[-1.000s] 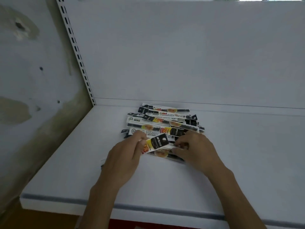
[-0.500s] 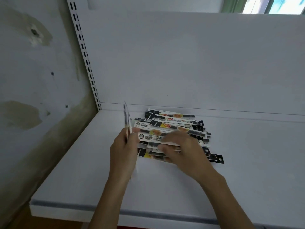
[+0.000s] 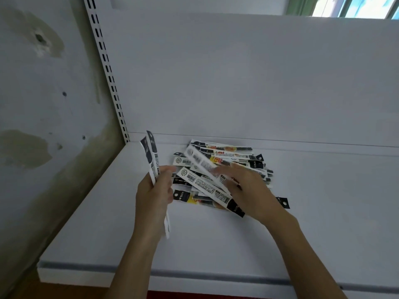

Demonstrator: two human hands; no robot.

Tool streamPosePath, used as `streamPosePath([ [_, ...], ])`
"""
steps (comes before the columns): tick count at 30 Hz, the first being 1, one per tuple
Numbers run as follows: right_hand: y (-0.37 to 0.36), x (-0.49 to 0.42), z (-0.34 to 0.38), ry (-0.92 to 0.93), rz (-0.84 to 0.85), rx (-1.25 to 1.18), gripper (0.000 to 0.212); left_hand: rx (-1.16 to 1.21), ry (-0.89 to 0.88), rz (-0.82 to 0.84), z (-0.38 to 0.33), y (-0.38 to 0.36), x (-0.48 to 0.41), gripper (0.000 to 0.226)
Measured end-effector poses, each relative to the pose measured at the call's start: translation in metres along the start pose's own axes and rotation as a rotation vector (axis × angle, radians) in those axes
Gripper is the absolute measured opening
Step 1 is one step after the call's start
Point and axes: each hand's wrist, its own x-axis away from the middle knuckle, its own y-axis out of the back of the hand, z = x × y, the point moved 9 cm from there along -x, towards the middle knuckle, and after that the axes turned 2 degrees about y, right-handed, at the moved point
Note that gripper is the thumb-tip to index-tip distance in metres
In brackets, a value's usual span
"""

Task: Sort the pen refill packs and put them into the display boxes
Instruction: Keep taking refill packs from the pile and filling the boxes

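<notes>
Head view: your left hand (image 3: 153, 197) clasped two upright refill packs (image 3: 152, 156); just right of it, your right hand (image 3: 250, 188) pinched another pack (image 3: 201, 162) above the pile (image 3: 235, 157) on the shelf (image 3: 216, 244).

I stood in what looked like a shop, at white retail racking. A flat shelf (image 3: 216, 244) met a slotted upright (image 3: 108, 70) at its back left corner, with a plain back panel (image 3: 237, 78) behind and a grey rail (image 3: 216, 275) along its front edge. The pen refill packs (image 3: 226, 156) heaped on it bore barcodes and punched hang tabs, like goods for sale. The wall (image 3: 43, 93) alongside was stained, and a window (image 3: 356, 6) showed above.
</notes>
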Motion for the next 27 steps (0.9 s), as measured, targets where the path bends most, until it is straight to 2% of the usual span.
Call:
streamPosePath([
  [2, 0.011, 0.006, -0.005, -0.09, -0.062, -0.211, 0.03, 0.025, 0.005, 0.022, 0.001, -0.007, 0.001, 0.024],
  [5, 0.017, 0.02, -0.014, -0.25, -0.104, -0.706, 0.039, 0.049, 0.02, 0.035, 0.001, -0.016, 0.008, 0.028],
  [7, 0.024, 0.028, -0.018, -0.23, -0.117, -0.816, 0.044, 0.023, 0.016, 0.025, -0.003, -0.023, 0.014, 0.028],
  [10, 0.055, 0.041, -0.026, -0.131, -0.25, -0.62, 0.05, -0.051, -0.038, 0.061, -0.012, -0.045, 0.024, 0.038],
  [13, 0.094, 0.063, -0.036, -0.06, -0.403, -0.506, 0.046, -0.128, -0.049, 0.132, -0.013, -0.079, 0.037, 0.042],
  [15, 0.123, 0.085, -0.048, -0.042, -0.551, -0.4, 0.036, -0.173, -0.053, 0.174, -0.011, -0.105, 0.047, 0.043],
  [17, 0.152, 0.114, -0.064, -0.047, -0.695, -0.206, 0.016, -0.208, -0.064, 0.222, -0.008, -0.136, 0.061, 0.041],
  [18, 0.165, 0.129, -0.074, -0.077, -0.741, -0.121, 0.014, -0.198, -0.064, 0.257, -0.007, -0.154, 0.069, 0.041],
  [20, 0.19, 0.161, -0.1, -0.157, -0.796, -0.045, 0.026, -0.132, -0.025, 0.356, -0.003, -0.196, 0.093, 0.045],
  [24, 0.235, 0.233, -0.15, -0.346, -0.836, -0.183, 0.022, -0.138, 0.054, 0.606, 0.012, -0.28, 0.152, 0.032],
  [27, 0.26, 0.286, -0.183, -0.458, -0.822, -0.129, 0.021, -0.248, 0.081, 0.723, 0.03, -0.335, 0.194, 0.021],
])
